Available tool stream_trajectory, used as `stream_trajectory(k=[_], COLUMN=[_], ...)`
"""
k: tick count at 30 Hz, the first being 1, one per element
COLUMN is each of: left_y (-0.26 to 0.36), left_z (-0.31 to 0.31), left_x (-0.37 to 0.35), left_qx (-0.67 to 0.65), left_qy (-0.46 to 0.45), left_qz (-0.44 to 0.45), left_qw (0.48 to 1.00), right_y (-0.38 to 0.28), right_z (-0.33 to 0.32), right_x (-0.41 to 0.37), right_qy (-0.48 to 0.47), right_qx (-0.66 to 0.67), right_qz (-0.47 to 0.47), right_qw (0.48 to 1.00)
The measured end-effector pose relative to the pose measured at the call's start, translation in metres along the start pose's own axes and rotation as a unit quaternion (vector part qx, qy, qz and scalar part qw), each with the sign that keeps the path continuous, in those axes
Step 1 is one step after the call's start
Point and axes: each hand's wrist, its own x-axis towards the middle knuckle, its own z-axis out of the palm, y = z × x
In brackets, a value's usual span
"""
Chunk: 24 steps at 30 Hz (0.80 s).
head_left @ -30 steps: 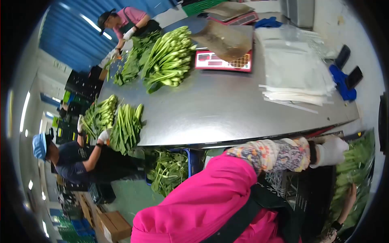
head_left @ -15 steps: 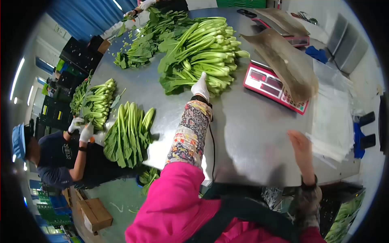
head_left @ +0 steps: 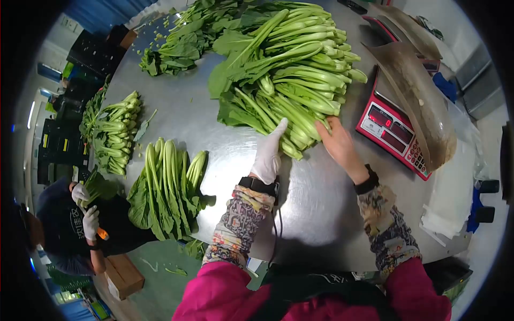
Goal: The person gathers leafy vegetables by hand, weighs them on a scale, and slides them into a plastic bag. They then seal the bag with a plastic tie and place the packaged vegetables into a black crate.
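A large heap of leafy green stalks [head_left: 305, 69] lies on the metal table, leaves to the left and pale stalk ends to the right. At its near edge, my left hand [head_left: 269, 152], in a white glove, rests against the lowest stalks; its fingers are partly hidden among them. My bare right hand [head_left: 338, 142] touches the stalk ends at the heap's lower right, with its fingertips curled over them. A red scale [head_left: 393, 131] showing 0 stands to the right, bearing a curved metal tray [head_left: 423, 101].
Another bunch of greens [head_left: 168, 187] lies at the table's left edge, near a co-worker [head_left: 80, 224] holding greens and an orange-handled tool. More greens [head_left: 115, 134] lie beyond. Clear plastic bags [head_left: 450, 200] are at the right; a second scale [head_left: 383, 27] stands behind.
My right hand has moved up and left from the table's right side to the heap. My left hand is still at the heap's near edge. The co-worker has lifted some greens.
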Motion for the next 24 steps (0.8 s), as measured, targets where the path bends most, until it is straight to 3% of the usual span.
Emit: stream_trajectory(k=[1,2,3,4,5,6,8,9,10,11,15,16,18,20,24], left_y=[0.0,-0.002,-0.005,-0.007,-0.008,-0.002,0.011,0.002,-0.017,-0.029,-0.085,-0.09,-0.093,-0.096,-0.113], left_z=[0.005,0.009,0.013,0.015,0.008,0.004,0.0,0.001,-0.009,-0.012,0.0,0.017,0.046,0.094,0.191], left_x=[0.0,0.004,0.006,0.006,0.003,-0.009,-0.062,-0.094,-0.115,-0.147,-0.22,-0.229,-0.233,-0.228,-0.18], left_qx=[0.031,-0.001,0.029,0.06,0.017,-0.027,0.039,0.044,0.014,-0.002,0.019,0.033,0.054,-0.022,0.078], left_qy=[0.029,-0.007,0.025,0.058,0.009,-0.038,-0.075,-0.069,0.0,0.005,0.163,0.173,0.108,0.061,-0.102], left_qz=[0.002,0.016,0.056,0.095,0.035,-0.024,-0.105,-0.056,-0.01,-0.004,0.147,0.193,0.213,0.163,0.3], left_qw=[0.999,1.0,0.998,0.992,0.999,0.999,0.991,0.995,1.0,1.0,0.975,0.965,0.97,0.984,0.945], right_y=[0.009,0.008,-0.011,-0.032,-0.049,-0.05,-0.05,-0.056,-0.062,-0.066,-0.07,-0.065,-0.058,-0.054,-0.017], right_z=[0.006,0.007,0.001,-0.009,-0.015,-0.014,-0.009,-0.013,-0.021,-0.031,-0.075,-0.086,-0.118,-0.16,-0.24], right_x=[0.01,0.015,0.011,0.007,0.001,-0.007,-0.039,-0.062,-0.085,-0.109,-0.159,-0.162,-0.16,-0.151,-0.126], right_qy=[-0.042,-0.085,-0.087,-0.137,-0.186,-0.19,-0.243,-0.257,-0.267,-0.289,-0.359,-0.357,-0.278,-0.225,0.015], right_qx=[0.029,0.059,0.06,0.064,0.067,0.069,0.133,0.115,0.096,0.082,0.076,0.083,0.121,0.115,0.056], right_qz=[0.022,0.041,0.04,0.1,0.159,0.157,0.123,0.104,0.082,0.062,-0.044,-0.071,-0.171,-0.192,-0.268], right_qw=[0.998,0.994,0.994,0.983,0.967,0.967,0.953,0.954,0.955,0.952,0.929,0.928,0.938,0.948,0.962])
